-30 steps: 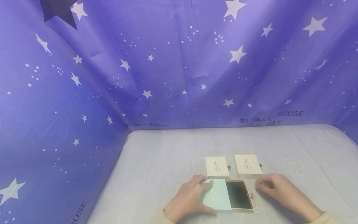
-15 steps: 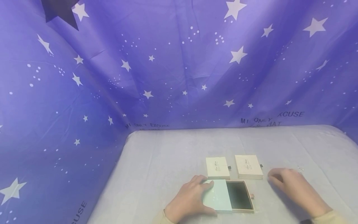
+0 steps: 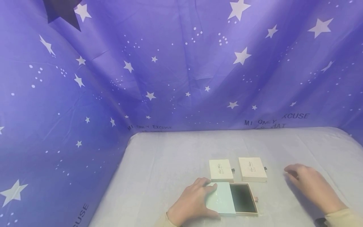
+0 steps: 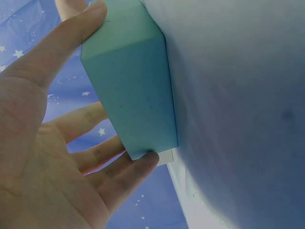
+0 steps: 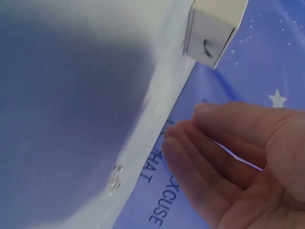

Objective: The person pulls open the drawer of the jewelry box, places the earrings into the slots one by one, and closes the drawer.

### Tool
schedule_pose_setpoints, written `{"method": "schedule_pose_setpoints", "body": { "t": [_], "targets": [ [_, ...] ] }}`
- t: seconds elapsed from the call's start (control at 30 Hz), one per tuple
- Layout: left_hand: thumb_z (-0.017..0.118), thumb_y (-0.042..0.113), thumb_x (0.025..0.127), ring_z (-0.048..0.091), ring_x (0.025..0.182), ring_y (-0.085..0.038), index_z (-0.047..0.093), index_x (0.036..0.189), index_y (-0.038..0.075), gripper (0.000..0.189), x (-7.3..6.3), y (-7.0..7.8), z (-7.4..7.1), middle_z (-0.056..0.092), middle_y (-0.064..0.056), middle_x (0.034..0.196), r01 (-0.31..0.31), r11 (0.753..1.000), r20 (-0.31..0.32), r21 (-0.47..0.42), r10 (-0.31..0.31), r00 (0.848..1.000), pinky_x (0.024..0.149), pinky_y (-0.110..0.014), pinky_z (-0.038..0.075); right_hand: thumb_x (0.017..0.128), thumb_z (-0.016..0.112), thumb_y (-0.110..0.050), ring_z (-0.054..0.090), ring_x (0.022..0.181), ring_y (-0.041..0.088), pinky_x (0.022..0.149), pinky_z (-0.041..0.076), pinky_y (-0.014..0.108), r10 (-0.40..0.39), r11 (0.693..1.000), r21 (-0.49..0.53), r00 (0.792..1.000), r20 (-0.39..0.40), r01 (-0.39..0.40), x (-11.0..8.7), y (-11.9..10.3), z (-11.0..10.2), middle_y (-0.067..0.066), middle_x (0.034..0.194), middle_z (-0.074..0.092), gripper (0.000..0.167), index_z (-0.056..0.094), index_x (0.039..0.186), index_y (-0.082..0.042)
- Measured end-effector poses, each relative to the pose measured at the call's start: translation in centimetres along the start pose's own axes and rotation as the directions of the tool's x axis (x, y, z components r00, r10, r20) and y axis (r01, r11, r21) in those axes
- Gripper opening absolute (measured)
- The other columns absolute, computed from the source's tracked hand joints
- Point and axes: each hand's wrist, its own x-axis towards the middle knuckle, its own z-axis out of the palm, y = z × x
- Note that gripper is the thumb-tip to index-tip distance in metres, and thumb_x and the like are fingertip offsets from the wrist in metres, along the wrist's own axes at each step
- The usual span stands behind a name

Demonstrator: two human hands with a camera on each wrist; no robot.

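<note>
My left hand (image 3: 193, 200) grips the mint-green rectangular cardboard box (image 3: 223, 198), its dark-lined drawer (image 3: 243, 198) partly out, my relaxed, empty right hand (image 3: 313, 186) near small silvery trinkets (image 5: 115, 180) still outside.

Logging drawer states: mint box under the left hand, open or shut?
Partly open: its tray sticks out of the mint cover, dark inside exposed in the head view.
</note>
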Motion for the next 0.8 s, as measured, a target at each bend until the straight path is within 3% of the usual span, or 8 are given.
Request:
{"method": "schedule_pose_setpoints", "body": {
  "t": [0.1,0.37,0.5,0.63,0.8],
  "targets": [
    [0.080,0.067,0.065,0.051,0.119,-0.009,0.061,0.137,0.021,0.088,-0.1,-0.1,0.0,0.057,0.002,0.129,-0.006,1.000,-0.009,0.000,0.006,1.000,0.083,-0.021,0.053,0.079,0.074,-0.002,0.067,0.076,0.042,0.073,0.050,0.064,-0.002,1.000,-0.015,1.000,-0.017,0.002,0.2,0.7,-0.2,0.028,0.093,0.069,0.019,0.070,0.094,0.008],
    [0.080,0.068,0.065,0.052,0.118,-0.009,0.061,0.137,0.022,0.088,0.0,-0.1,0.0,0.057,0.003,0.128,-0.013,1.000,-0.009,0.003,0.013,1.000,0.082,-0.020,0.052,0.075,0.077,-0.002,0.063,0.088,0.053,0.076,0.048,0.065,-0.011,0.998,-0.054,1.000,-0.029,0.009,0.5,2.8,-0.3,0.030,0.097,0.068,0.026,0.069,0.097,0.008],
    [0.080,0.067,0.065,0.052,0.117,-0.009,0.061,0.137,0.021,0.088,0.0,-0.1,-0.1,0.057,0.003,0.128,-0.014,1.000,-0.009,0.003,0.014,1.000,0.081,-0.020,0.053,0.075,0.077,-0.003,0.062,0.090,0.053,0.079,0.047,0.066,0.006,0.998,-0.071,0.999,0.052,-0.002,0.6,3.8,-0.2,0.032,0.098,0.067,0.030,0.067,0.100,0.011],
    [0.080,0.068,0.064,0.052,0.117,-0.009,0.061,0.137,0.022,0.088,0.0,-0.1,-0.1,0.057,0.002,0.127,-0.012,1.000,-0.009,0.005,0.012,1.000,0.079,-0.020,0.053,0.073,0.076,0.000,0.064,0.085,0.050,0.079,0.049,0.065,0.000,0.995,-0.095,0.993,0.120,0.011,0.6,4.4,0.0,0.031,0.092,0.067,0.025,0.067,0.094,0.012],
    [0.079,0.069,0.065,0.052,0.117,-0.009,0.061,0.137,0.023,0.088,0.0,-0.1,0.0,0.057,0.002,0.128,-0.005,1.000,-0.003,0.004,0.005,1.000,0.079,-0.021,0.053,0.073,0.073,0.007,0.063,0.081,0.050,0.077,0.050,0.064,-0.009,0.996,-0.090,0.996,0.092,0.017,0.5,4.8,0.3,0.031,0.087,0.066,0.015,0.066,0.086,0.012]
  ]
}}
